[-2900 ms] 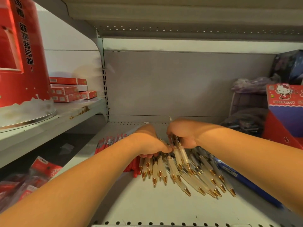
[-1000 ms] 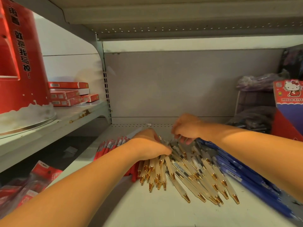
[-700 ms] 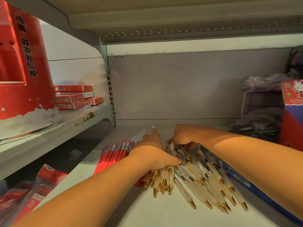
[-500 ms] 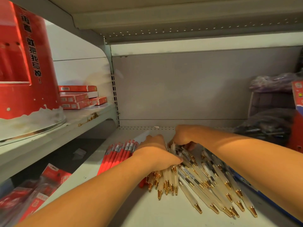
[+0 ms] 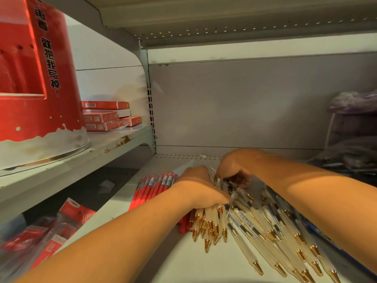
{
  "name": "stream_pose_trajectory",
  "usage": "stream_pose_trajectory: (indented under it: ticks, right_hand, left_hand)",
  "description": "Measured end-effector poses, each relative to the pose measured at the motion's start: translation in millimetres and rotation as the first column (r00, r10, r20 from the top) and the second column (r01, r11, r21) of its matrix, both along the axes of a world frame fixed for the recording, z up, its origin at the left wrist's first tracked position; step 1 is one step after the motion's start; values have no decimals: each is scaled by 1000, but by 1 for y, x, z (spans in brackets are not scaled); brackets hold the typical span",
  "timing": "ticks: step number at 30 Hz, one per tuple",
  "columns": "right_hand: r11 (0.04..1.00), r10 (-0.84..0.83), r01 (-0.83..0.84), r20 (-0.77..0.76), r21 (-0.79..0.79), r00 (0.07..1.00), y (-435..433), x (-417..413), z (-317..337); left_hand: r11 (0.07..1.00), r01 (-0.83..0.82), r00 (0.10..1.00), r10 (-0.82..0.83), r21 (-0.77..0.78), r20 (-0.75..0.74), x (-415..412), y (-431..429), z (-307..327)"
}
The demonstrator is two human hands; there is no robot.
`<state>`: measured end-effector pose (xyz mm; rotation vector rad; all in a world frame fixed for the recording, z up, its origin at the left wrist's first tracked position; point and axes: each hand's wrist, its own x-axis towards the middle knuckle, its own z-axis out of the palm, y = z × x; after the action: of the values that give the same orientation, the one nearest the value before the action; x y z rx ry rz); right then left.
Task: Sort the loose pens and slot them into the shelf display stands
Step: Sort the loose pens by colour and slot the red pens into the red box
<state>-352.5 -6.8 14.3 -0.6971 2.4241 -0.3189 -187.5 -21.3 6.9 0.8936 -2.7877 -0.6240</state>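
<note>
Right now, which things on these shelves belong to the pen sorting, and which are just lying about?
Job: cream pens, gripped by the left hand and right hand; red pens; red stand, possibly.
Lying about: red boxes; packets on the lower shelf; bags at right.
</note>
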Motion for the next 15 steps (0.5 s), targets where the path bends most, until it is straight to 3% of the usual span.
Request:
stream_pose_trajectory:
  ticks: [6, 9, 13, 15]
  right_hand:
    - [995, 68, -73, -77, -64, 995, 0, 11, 1]
    - [984, 149, -151, -28, -93, 988, 4, 14, 2]
    - [940, 299, -325, -212, -101, 930, 12, 17, 3]
    - [953, 258, -268, -85, -142, 962, 10, 13, 4]
  left_hand:
    - [1000, -18, 1000, 18, 8, -13, 0, 0, 0]
    - [1000, -17, 1000, 17, 5, -14, 1, 1, 0]
    - [999, -17, 1000, 18, 37, -11, 2, 1, 1]
    - [999, -17, 1000, 17, 48, -14, 3, 1, 1]
